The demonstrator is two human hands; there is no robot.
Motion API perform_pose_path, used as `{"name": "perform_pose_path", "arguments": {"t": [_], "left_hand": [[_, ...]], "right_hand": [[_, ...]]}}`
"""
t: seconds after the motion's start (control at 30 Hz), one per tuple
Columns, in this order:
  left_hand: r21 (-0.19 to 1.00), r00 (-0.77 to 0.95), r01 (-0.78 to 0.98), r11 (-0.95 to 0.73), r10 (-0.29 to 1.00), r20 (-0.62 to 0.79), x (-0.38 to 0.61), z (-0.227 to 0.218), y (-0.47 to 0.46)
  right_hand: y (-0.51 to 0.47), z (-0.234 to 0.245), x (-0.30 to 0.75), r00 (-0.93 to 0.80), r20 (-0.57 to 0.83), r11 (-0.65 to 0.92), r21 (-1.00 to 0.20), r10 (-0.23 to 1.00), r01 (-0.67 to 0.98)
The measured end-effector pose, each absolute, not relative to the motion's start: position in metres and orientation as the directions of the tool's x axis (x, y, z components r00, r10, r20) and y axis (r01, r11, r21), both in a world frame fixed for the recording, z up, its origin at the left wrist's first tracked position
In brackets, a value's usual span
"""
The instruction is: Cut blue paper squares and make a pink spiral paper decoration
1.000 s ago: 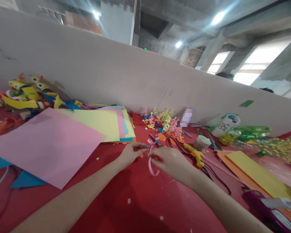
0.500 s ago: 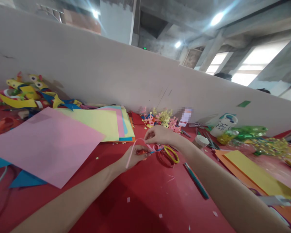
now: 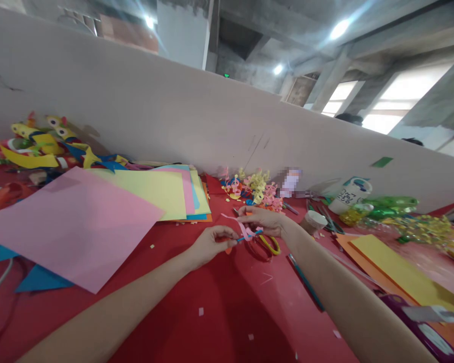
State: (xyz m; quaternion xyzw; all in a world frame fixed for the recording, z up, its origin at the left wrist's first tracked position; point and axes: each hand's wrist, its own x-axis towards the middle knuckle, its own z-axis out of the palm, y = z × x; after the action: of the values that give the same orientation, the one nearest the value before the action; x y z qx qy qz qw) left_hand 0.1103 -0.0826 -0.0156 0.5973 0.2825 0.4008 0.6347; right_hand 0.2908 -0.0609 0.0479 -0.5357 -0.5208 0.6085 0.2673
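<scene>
My left hand (image 3: 214,245) is closed, its thumb and forefinger pinching the left end of a thin blue stick (image 3: 252,235). A narrow pink paper strip (image 3: 244,229) coils round the stick, with a loose end rising to the left. Above the stick, my right hand (image 3: 260,220) has its fingers closed on the strip. A yellow loop (image 3: 271,245) and a red loop, which look like scissor handles, lie on the red table (image 3: 227,302) just beneath. A small orange piece (image 3: 229,250) shows under my left fingertips.
A large pink sheet (image 3: 75,227) and stacked coloured paper (image 3: 166,194) lie left. Curled paper pieces (image 3: 257,186) sit by the wall. To the right are a teal rod (image 3: 306,282), a paper cup (image 3: 315,220), a white bottle (image 3: 350,195), yellow paper (image 3: 401,267) and a purple tool (image 3: 419,322).
My right hand has moved right and lower over the stick. The pink strip, earlier arching left over my left hand, now shows only a short loose end. My left hand stays nearly in place.
</scene>
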Motion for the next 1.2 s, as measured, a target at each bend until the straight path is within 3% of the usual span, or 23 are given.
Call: {"name": "perform_pose_path", "arguments": {"t": [0.1, 0.33, 0.43, 0.6, 0.73, 1.0, 1.2], "left_hand": [[0.983, 0.531, -0.183, -0.011, 0.84, 0.108, 0.11, -0.016, -0.083], [0.971, 0.588, -0.228, 0.075, 0.805, 0.076, 0.112, -0.017, -0.085], [0.961, 0.575, -0.254, 0.114, 0.816, 0.055, 0.112, -0.015, -0.086], [0.934, 0.527, -0.321, 0.156, 0.849, 0.039, 0.111, -0.013, -0.085], [0.909, 0.524, -0.369, 0.196, 0.851, 0.029, 0.11, -0.015, -0.083], [0.894, 0.518, -0.39, 0.219, 0.855, 0.016, 0.109, -0.016, -0.083], [0.871, 0.544, -0.392, 0.296, 0.838, -0.04, 0.109, -0.014, -0.083]], "right_hand": [[-0.061, 0.048, 0.299, -0.327, -0.393, -0.359, -0.919, 0.859, 0.162], [-0.069, 0.048, 0.301, -0.402, -0.415, -0.372, -0.91, 0.817, 0.184], [-0.076, 0.041, 0.301, -0.383, -0.343, -0.269, -0.934, 0.858, 0.235], [-0.092, 0.026, 0.298, -0.168, -0.123, -0.071, -0.955, 0.978, 0.288], [-0.104, 0.015, 0.293, -0.045, 0.018, 0.034, -0.917, 0.999, 0.397], [-0.118, 0.004, 0.28, 0.045, 0.153, 0.127, -0.926, 0.987, 0.356], [-0.123, 0.005, 0.276, 0.052, 0.166, 0.139, -0.929, 0.985, 0.343]]}}
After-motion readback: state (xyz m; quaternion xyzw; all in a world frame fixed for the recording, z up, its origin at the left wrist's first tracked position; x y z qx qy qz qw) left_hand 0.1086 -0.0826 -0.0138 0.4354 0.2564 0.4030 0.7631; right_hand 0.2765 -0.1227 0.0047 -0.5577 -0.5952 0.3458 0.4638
